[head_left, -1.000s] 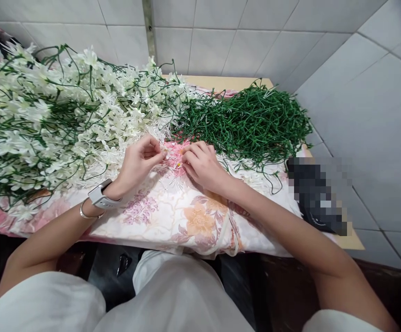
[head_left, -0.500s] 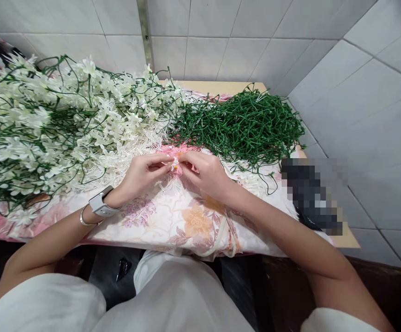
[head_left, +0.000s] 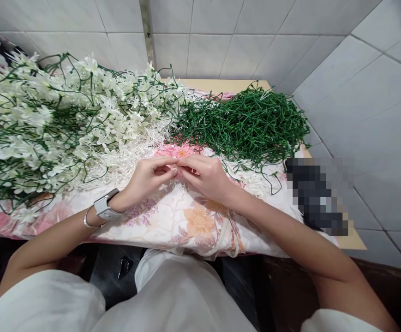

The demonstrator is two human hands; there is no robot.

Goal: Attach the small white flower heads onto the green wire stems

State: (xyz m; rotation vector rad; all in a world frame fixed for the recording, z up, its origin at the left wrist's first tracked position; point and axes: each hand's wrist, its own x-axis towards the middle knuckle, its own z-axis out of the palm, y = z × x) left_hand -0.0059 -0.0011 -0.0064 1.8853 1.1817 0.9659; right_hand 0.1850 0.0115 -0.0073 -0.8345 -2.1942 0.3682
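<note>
Meeting tip to tip midway between the front and back edges of the surface [head_left: 235, 84], the left hand [head_left: 152, 176] and right hand [head_left: 207, 177] are nearly closed; whether they grip a piece cannot be told. White flowers [head_left: 115, 122] lie over the left end; green stems [head_left: 248, 122] lie toward the back right corner. Expected handling: light throughout. Petals [head_left: 39, 115] appear soft and easily creased; stems appear thin, springy and prone to tangling. Grip a flower by its stem, just below the petals; draw loose stems by one end.
</note>
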